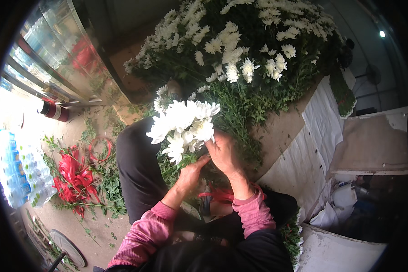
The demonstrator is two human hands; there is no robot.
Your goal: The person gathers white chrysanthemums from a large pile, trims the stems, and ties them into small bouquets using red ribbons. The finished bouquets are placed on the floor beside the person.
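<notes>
A bunch of white chrysanthemums point(187, 124) is held over my lap, its blooms tilted forward and to the left. My left hand point(191, 174) closes around the stems just below the flower heads. Against the right side of the bunch, my right hand point(223, 152) has its thumb and fingers at the blooms and upper stems; its fingertips are partly hidden by petals. Red ribbon point(221, 195) lies across my lap beneath my wrists. Beyond my knees, a large heap of white chrysanthemums point(229, 44) with leafy stems spreads over the floor.
Left on the floor are a bundle of red ribbon point(73, 176), cut greenery point(112, 187) and shrink-wrapped bottles point(20, 173). A dark red cylinder point(55, 111) lies beside a glass-fronted metal cabinet point(68, 51). White sheeting point(292, 166) and a bin point(340, 250) with refuse stand right.
</notes>
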